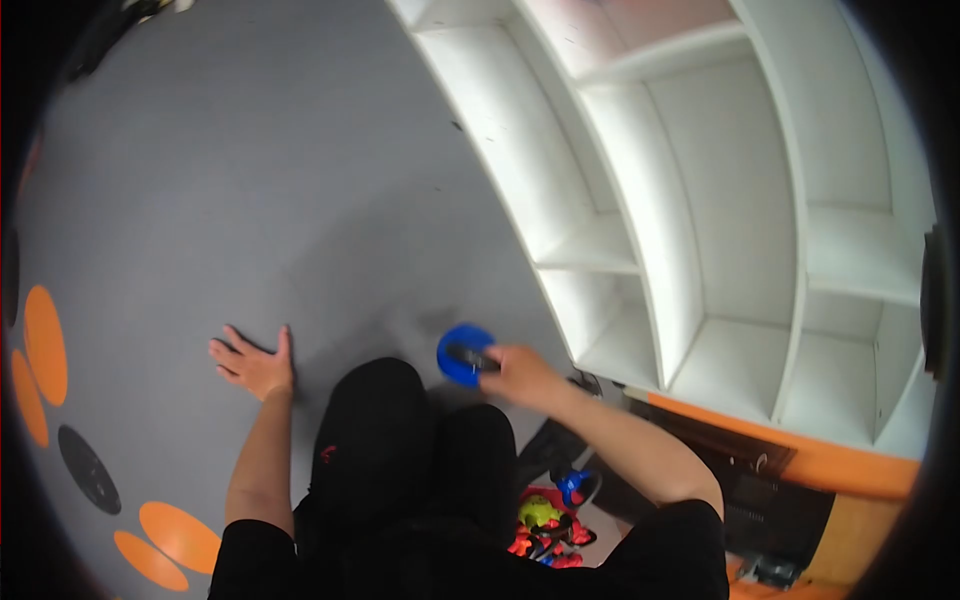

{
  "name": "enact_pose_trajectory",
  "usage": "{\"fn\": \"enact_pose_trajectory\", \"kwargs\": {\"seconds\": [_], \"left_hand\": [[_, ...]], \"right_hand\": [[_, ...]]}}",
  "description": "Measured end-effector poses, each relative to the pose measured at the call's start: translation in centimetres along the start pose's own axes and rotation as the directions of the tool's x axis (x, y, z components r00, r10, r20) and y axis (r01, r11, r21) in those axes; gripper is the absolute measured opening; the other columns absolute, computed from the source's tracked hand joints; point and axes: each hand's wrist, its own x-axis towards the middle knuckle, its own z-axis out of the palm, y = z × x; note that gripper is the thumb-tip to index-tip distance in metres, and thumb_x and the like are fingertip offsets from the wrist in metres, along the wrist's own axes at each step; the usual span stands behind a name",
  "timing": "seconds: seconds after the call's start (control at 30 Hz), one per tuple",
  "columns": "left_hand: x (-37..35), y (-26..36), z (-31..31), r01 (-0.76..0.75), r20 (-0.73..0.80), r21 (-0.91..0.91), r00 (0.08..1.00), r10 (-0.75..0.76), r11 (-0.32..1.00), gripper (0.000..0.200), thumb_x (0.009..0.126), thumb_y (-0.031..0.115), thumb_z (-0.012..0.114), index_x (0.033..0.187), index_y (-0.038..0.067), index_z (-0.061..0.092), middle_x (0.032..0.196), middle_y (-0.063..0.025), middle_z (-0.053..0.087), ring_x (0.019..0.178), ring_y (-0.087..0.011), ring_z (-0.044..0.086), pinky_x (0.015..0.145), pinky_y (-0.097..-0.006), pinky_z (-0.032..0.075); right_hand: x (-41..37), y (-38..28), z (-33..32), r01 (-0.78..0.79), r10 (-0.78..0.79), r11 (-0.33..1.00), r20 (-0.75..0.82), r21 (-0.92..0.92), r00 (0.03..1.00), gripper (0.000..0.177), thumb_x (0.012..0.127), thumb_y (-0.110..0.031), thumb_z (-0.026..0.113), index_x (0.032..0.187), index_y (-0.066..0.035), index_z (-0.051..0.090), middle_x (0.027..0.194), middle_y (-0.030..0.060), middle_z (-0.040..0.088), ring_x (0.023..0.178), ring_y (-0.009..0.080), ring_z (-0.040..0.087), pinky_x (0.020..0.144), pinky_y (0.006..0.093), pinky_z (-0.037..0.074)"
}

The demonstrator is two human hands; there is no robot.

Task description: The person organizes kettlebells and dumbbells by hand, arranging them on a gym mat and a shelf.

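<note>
My left hand point(255, 370) rests on the grey floor point(330, 130) with its fingers spread, holding nothing. In front of my knees, my right hand point(518, 376) is closed around the black handle of a round blue tool point(452, 343). The tool is slightly blurred, and its exact kind cannot be made out. It is low over the floor; whether it touches is not clear. My black-clad knees point(375, 410) are bent between the two arms.
A white shelf unit point(655, 230) with several compartments stands at the right. Beside my right leg is a container of colourful toy-like pieces point(540, 515), with a blue piece point(572, 487) near its top. Orange discs point(46, 345) and a black disc point(89, 470) appear at the left.
</note>
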Motion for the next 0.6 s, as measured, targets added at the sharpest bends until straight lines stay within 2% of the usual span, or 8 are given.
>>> {"fn": "enact_pose_trajectory", "kwargs": {"seconds": [0.1, 0.23, 0.33, 0.43, 0.47, 0.53, 0.57, 0.6], "left_hand": [[-0.3, -0.4, 0.6, -0.034, -0.019, 0.076, 0.999, 0.036, 0.997, 0.111, 0.081, 0.077, 0.061, 0.16, 0.008, 0.023, 0.164, -0.0276, 0.017, 0.156, -0.0376, 0.009, 0.123, -0.0556, 0.009], [-0.5, -1.1, 2.7, -0.027, -0.113, 0.224, 0.992, 0.054, 0.974, 0.11, 0.079, 0.089, 0.049, 0.153, 0.009, 0.033, 0.159, -0.0267, 0.027, 0.151, -0.0386, 0.02, 0.117, -0.0582, 0.019], [0.7, -1.9, 5.1, 0.012, -0.094, 0.31, 0.995, 0.019, 0.951, 0.113, 0.077, 0.094, 0.043, 0.153, 0.011, 0.035, 0.158, -0.0277, 0.028, 0.15, -0.0382, 0.022, 0.114, -0.0655, 0.021], [4.3, -1.0, 4.6, -0.016, 0.189, 0.397, 0.98, -0.065, 0.918, 0.122, 0.074, 0.096, 0.042, 0.157, 0.008, 0.03, 0.161, -0.0268, 0.026, 0.147, -0.0492, 0.024, 0.113, -0.0679, 0.022], [6.7, -1.1, 4.7, -0.147, 0.4, 0.349, 0.916, -0.005, 0.925, 0.119, 0.076, 0.093, 0.045, 0.157, 0.007, 0.031, 0.161, -0.0254, 0.028, 0.144, -0.0499, 0.028, 0.11, -0.0688, 0.025], [12.3, -0.3, 3.0, -0.333, 0.766, 0.099, 0.627, 0.142, 0.938, 0.112, 0.08, 0.086, 0.051, 0.156, 0.006, 0.031, 0.16, -0.0227, 0.031, 0.139, -0.0514, 0.037, 0.105, -0.0705, 0.033], [13.6, 0.2, 1.2, -0.36, 0.841, 0.028, 0.512, 0.172, 0.932, 0.109, 0.083, 0.083, 0.054, 0.156, 0.006, 0.032, 0.16, -0.0213, 0.033, 0.136, -0.0521, 0.042, 0.102, -0.0713, 0.036], [14.4, 2.1, -0.3, -0.43, 0.812, 0.009, 0.53, 0.245, 0.903, 0.103, 0.083, 0.08, 0.055, 0.155, 0.008, 0.034, 0.159, -0.019, 0.035, 0.134, -0.0511, 0.044, 0.1, -0.0711, 0.038]], "right_hand": [[-14.7, -0.6, 0.0, -0.102, 0.103, 0.995, 0.068, -0.012, 0.992, 0.018, 0.081, -0.02, 0.07, 0.093, -0.007, 0.068, 0.08, 0.0201, 0.067, 0.08, 0.0397, 0.066, 0.073, 0.0446, 0.052], [-34.9, 0.9, 2.8, -0.282, 0.294, 0.95, -0.083, 0.131, 0.952, 0.016, 0.081, -0.018, 0.072, 0.094, -0.009, 0.071, 0.08, 0.0177, 0.068, 0.077, 0.0348, 0.068, 0.073, 0.0417, 0.053], [-48.1, 1.8, 9.9, -0.504, 0.687, 0.656, -0.168, 0.561, 0.707, 0.018, 0.081, -0.016, 0.073, 0.098, -0.008, 0.073, 0.076, 0.0126, 0.069, 0.07, 0.0235, 0.069, 0.07, 0.0361, 0.053], [-57.9, 3.7, 17.1, -0.305, 0.935, 0.236, -0.129, 0.923, 0.331, 0.018, 0.083, -0.013, 0.072, 0.098, -0.005, 0.073, 0.071, -0.0009, 0.063, 0.063, 0.0089, 0.058, 0.061, 0.0272, 0.046], [-60.6, 4.4, 19.3, -0.176, 0.965, 0.145, -0.1, 0.974, 0.241, 0.015, 0.083, -0.013, 0.072, 0.095, -0.004, 0.073, 0.07, -0.0058, 0.058, 0.06, 0.0057, 0.053, 0.056, 0.0244, 0.041], [-64.7, 4.8, 23.6, -0.085, 0.987, 0.058, -0.045, 0.995, 0.151, 0.015, 0.083, -0.012, 0.071, 0.095, -0.005, 0.072, 0.069, -0.0054, 0.057, 0.058, 0.0048, 0.051, 0.054, 0.0233, 0.039], [-66.9, 6.0, 26.2, -0.034, 0.996, 0.041, -0.038, 0.999, 0.083, 0.015, 0.082, -0.012, 0.071, 0.096, -0.006, 0.072, 0.067, -0.0051, 0.056, 0.057, 0.0038, 0.048, 0.052, 0.0223, 0.037], [-68.3, 6.8, 29.2, -0.001, 0.997, -0.003, 0.003, 1.0, 0.083, 0.015, 0.082, -0.012, 0.071, 0.096, -0.006, 0.072, 0.067, -0.0051, 0.056, 0.057, 0.0038, 0.048, 0.052, 0.0223, 0.037]]}}
